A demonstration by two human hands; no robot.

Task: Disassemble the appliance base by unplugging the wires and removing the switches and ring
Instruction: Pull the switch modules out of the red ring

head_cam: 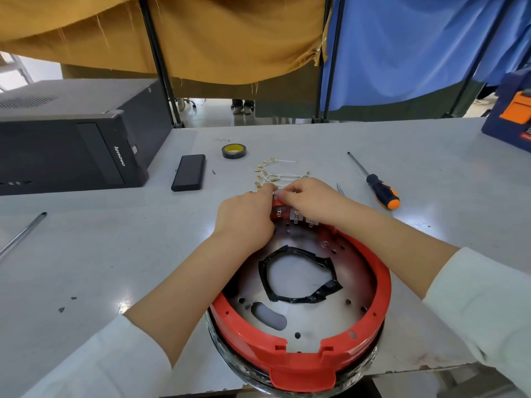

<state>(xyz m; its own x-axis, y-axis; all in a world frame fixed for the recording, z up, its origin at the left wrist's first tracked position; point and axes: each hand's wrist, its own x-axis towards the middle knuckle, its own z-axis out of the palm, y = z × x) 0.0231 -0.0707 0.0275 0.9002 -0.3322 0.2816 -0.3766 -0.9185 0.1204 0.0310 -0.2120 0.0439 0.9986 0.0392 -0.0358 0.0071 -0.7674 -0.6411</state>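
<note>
The appliance base (370,285), a red plastic ring around a perforated metal plate with a black-taped central hole, lies upside down at the table's near edge. Switches (296,216) with metal tabs sit in its far rim. My left hand (244,222) grips the far rim at the leftmost switch. My right hand (310,199) pinches a small part at the top of the same switch, fingertips meeting the left hand's. Several loose white wires (275,175) with brass terminals lie on the table just beyond the hands.
An orange-and-black screwdriver (382,191) lies right of the hands. A tape roll (235,151) and a black rectangular block (189,172) sit further back. A black computer case (71,139) fills the left. A metal rod (23,234) lies far left. A blue box (511,122) stands at the right edge.
</note>
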